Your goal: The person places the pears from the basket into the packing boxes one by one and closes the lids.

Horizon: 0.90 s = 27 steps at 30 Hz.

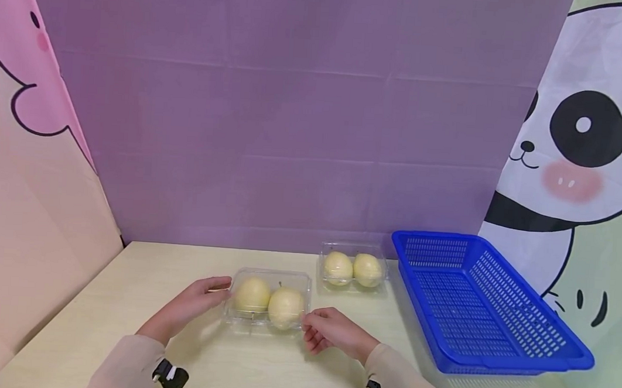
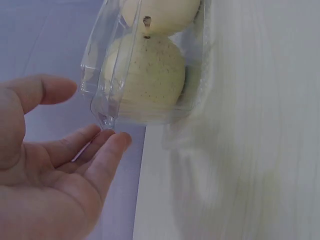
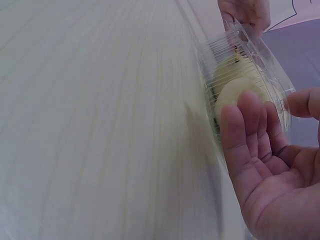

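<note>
A clear plastic clamshell box (image 1: 271, 272) sits on the table with two pale yellow pears (image 1: 285, 307) inside, its lid down over them. At the box's left end is my left hand (image 1: 200, 296); its fingertips (image 2: 122, 140) reach the rim, while the thumb stands apart from the plastic. My right hand (image 1: 335, 333) pinches the front right corner of the box between thumb and index finger. In the right wrist view, its other fingers (image 3: 235, 130) are bent in front of the pears, hiding part of the box.
Behind and to the right, a second clear box (image 1: 354, 249) holds two more pears (image 1: 367, 270). A blue plastic basket (image 1: 492, 363) with slotted walls stands at the right of the wooden table (image 1: 259, 370). A purple cloth (image 1: 293, 128) hangs along the back edge.
</note>
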Available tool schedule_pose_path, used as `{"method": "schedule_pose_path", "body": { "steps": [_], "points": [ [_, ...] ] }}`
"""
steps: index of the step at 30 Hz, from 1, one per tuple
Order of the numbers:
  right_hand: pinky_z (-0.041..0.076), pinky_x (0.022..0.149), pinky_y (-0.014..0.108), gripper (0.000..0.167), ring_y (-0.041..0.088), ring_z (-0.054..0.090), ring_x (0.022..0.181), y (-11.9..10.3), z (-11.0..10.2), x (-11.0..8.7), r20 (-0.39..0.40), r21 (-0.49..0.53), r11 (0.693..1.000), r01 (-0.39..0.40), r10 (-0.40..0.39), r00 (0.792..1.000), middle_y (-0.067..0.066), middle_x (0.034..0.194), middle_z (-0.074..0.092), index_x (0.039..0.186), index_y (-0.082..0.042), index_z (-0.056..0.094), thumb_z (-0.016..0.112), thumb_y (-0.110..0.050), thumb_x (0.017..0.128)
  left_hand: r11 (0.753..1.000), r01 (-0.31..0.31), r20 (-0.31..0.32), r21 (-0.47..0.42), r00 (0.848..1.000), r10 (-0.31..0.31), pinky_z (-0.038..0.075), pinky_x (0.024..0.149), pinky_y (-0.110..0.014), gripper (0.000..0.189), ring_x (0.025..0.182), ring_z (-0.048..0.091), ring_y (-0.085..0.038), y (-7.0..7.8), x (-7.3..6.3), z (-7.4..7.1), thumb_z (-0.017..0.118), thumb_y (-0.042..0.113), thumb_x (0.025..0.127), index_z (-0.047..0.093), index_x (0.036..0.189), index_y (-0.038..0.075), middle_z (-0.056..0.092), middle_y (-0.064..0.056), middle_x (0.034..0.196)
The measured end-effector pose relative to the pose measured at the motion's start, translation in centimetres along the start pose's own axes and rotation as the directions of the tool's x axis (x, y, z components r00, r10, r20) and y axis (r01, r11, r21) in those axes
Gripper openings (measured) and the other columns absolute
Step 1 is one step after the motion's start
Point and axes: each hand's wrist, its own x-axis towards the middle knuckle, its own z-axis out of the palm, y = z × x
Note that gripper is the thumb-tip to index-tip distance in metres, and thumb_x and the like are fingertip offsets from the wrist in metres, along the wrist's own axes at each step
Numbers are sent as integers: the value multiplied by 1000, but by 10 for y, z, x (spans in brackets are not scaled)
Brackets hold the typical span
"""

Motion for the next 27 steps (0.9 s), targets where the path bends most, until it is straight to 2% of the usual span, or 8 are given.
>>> {"method": "schedule_pose_path", "body": {
  "steps": [7, 13, 20, 27],
  "points": [
    [57, 64, 30, 37, 14, 59, 65, -1, 0, -1, 9, 5, 1000, -1, 1, 1000, 5, 78, 60, 90, 0, 60, 56, -34, 102, 993, 22, 68, -116, 998, -14, 33, 112, -54, 59, 138, 35, -48, -2, -5, -1, 49, 15, 103, 28, 144, -22, 32, -37, 150],
    [57, 64, 30, 37, 14, 59, 65, 0, -1, -1, 9, 6, 1000, 0, 0, 1000, 5, 77, 60, 89, -1, 60, 56, -35, 102, 980, 61, 120, -191, 992, -38, 37, 111, -49, 61, 138, 36, -47, -6, -8, 0, 50, 12, 103, 23, 145, -22, 33, -39, 148],
    [57, 64, 30, 36, 14, 59, 65, 1, 0, 0, 11, 5, 1000, 0, 0, 1000, 5, 77, 60, 88, -2, 60, 56, -35, 102, 971, 85, 102, -222, 993, -64, 38, 111, -49, 61, 135, 41, -46, -8, -9, 5, 52, 11, 101, 25, 147, -19, 37, -38, 146],
    [57, 64, 30, 37, 14, 59, 65, 1, 0, 0, 13, 10, 1000, -3, 3, 1000, 5, 77, 60, 89, -1, 60, 56, -35, 102, 962, 98, 96, -256, 993, -75, 43, 107, -45, 63, 133, 42, -47, -12, -11, 6, 54, 12, 100, 25, 143, -24, 36, -41, 144]
  ]
}}
